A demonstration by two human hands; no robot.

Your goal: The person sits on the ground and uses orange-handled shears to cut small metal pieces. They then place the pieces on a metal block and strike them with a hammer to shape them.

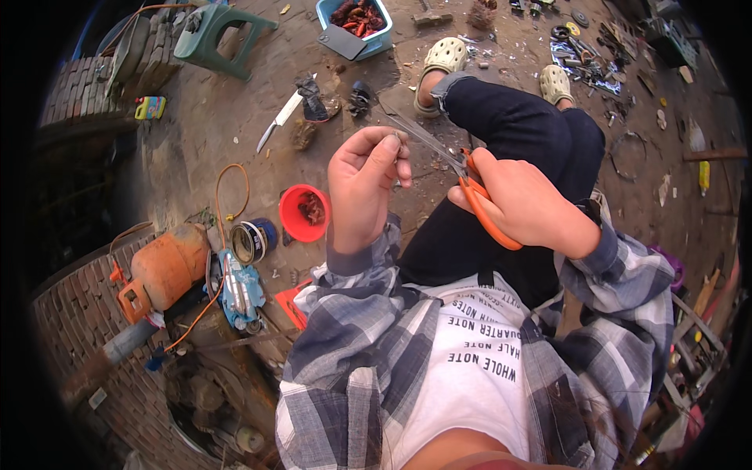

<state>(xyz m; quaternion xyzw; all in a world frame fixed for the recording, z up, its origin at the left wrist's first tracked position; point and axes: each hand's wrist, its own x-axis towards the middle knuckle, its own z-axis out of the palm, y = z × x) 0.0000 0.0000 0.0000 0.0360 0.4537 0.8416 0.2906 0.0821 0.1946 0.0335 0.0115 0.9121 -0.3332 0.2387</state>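
My right hand is wrapped round a pair of scissors with orange handles. Their long thin grey blades reach up and left, past the fingertips of my left hand. That hand is closed, thumb against forefinger, and whatever small thing it pinches is too small to make out. Left of my left wrist stands a red bucket with some dark reddish pieces inside. Beyond my hands, a light blue basin holds a heap of dark red crayfish, with a dark flat board across its near corner.
A knife lies on the ground at the left, beside dark gloves. A green stool, an orange gas cylinder and an open tin stand on my left. Metal parts lie scattered at the far right.
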